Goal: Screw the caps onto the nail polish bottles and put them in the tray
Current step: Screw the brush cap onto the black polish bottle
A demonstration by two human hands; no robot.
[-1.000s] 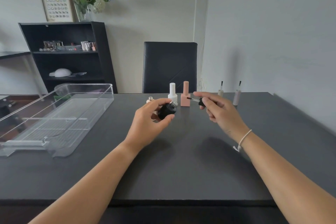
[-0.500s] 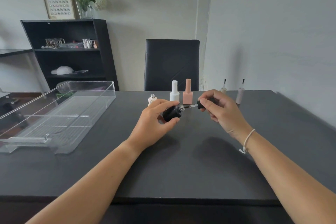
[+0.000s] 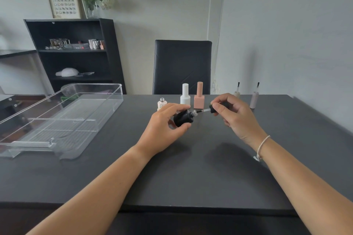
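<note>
Your left hand (image 3: 162, 128) has its grip closed around the small round black glass nail polish bottle (image 3: 183, 118), held above the dark grey worktop (image 3: 191, 168) and tipped so its threaded silver neck faces right. Your right hand (image 3: 235, 114) pinches the black brush cap (image 3: 212, 109) by its sides, with the brush tip just at the bottle's mouth.

Judge the bottle as light but hard and smooth: glass of this kind can slip under dry fingers and would chip if dropped, so keep your thumb and fingers wrapped round its widest part, not the neck. The cap is small and stiff; hold it at its body, never the thin brush stem, which looks likely to bend or smear. The threads probably need a straight start before turning.

The clear plastic tray (image 3: 118, 89) sits well apart, at the left of the worktop. Beyond your hands stand a pale uncapped bottle (image 3: 162, 103), a white capped bottle (image 3: 185, 96), a pink square capped bottle (image 3: 199, 96) and two upturned brush caps (image 3: 254, 98).
</note>
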